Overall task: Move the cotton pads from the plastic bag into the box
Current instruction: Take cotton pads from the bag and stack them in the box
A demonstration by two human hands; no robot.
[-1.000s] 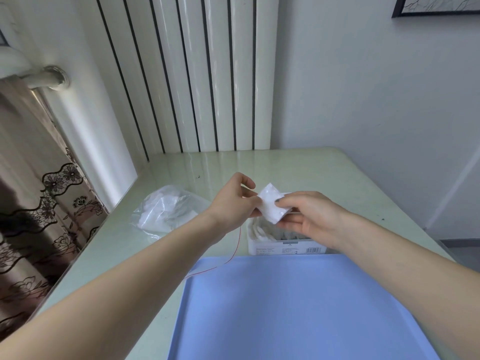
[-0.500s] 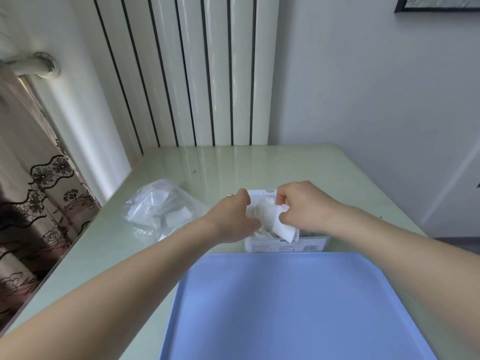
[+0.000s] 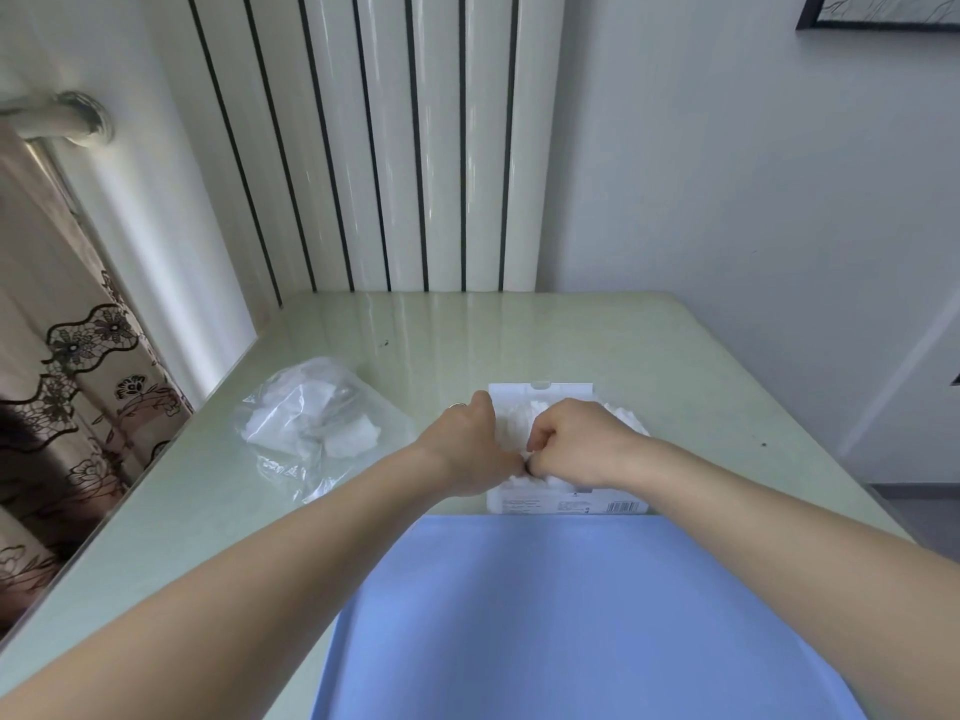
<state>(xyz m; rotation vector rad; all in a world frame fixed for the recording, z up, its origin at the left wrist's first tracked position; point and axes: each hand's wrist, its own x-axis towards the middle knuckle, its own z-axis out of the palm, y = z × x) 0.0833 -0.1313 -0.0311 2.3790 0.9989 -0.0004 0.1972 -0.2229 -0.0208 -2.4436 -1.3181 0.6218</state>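
Both hands are down in the open box (image 3: 566, 504), knuckles up, fingers curled into the white cotton pads (image 3: 511, 426) piled inside. Left hand (image 3: 475, 449) sits at the box's 9 o'clock edge, a ring on one finger. Right hand (image 3: 576, 444) is over the middle. The two meet, touching, near the box's front wall. Fingertips are buried, so the grip looks like a pinch on pads, though I can't confirm which ones.

The box stands on the pale green desk (image 3: 701, 366), barcode label facing the camera, lid flap up at 12 o'clock. Its front wall is just beyond the blue tray (image 3: 571, 626), at the tray's 12 o'clock.

The plastic bag (image 3: 317, 423) lies crumpled at the box's 9 o'clock, apart from it, with more pads inside.
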